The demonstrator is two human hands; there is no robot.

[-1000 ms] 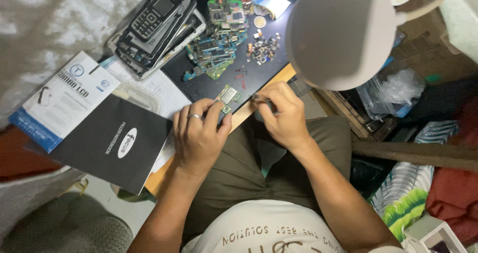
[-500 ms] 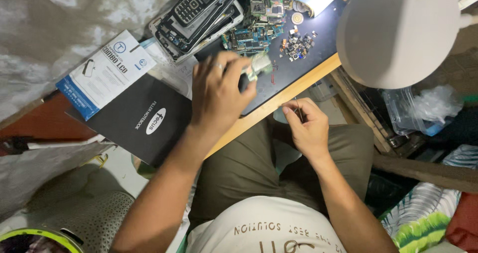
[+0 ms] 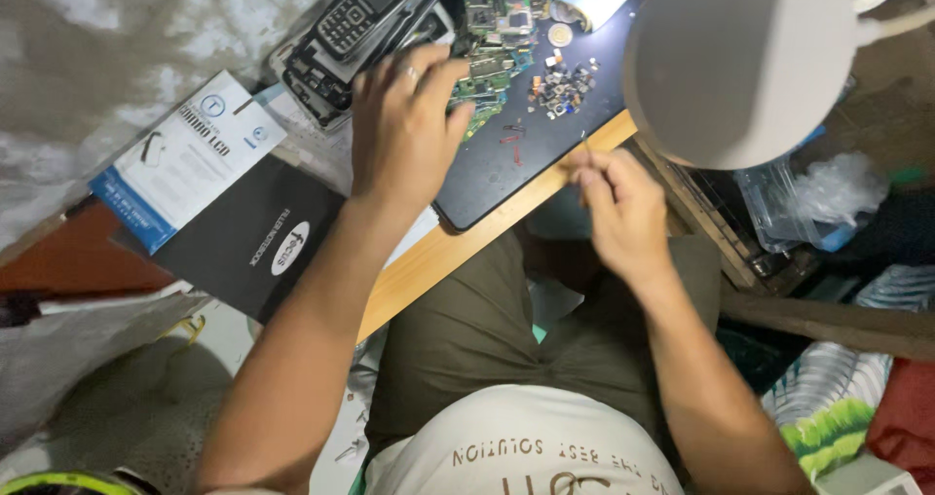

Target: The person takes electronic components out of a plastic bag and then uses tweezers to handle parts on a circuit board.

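My left hand (image 3: 404, 130) reaches over the dark work mat (image 3: 526, 164), its bent fingers and thumb resting on a heap of green circuit boards (image 3: 492, 62). What lies under the palm is hidden. My right hand (image 3: 618, 213) hovers at the wooden board's edge (image 3: 458, 252), above my lap, with thumb and fingers pinched on a thin small tool (image 3: 584, 164). The two hands are well apart.
Stripped mobile phones (image 3: 360, 18) lie left of the boards. A small pile of tiny parts (image 3: 560, 88) and a coin cell (image 3: 560, 35) sit on the mat. A white lamp shade (image 3: 740, 62) hangs at right. A white-and-blue box (image 3: 185, 159) and black booklet (image 3: 253, 237) lie left.
My left hand has carried a small silvery board away from the wooden edge up to the heap of circuit boards. My right hand has drawn back off the mat, still pinched.
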